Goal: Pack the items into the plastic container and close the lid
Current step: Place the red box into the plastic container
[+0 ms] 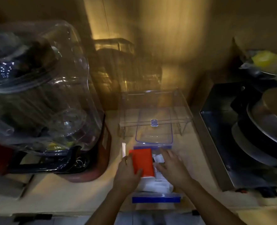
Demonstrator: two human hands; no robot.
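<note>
Gripping red box (142,163) by long edges, left hand (126,174) pinching; looks light, stiff. Right hand (171,168) spread over container (156,198) contents.

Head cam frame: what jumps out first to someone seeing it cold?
The bright red-orange box, low and centre, gripped by the left hand over an open plastic container with blue rims that already holds white packets. The right hand reaches into the container beside it. Behind them the clear lid lies off the container, and a big heap of clear plastic ware fills the left side.
</note>
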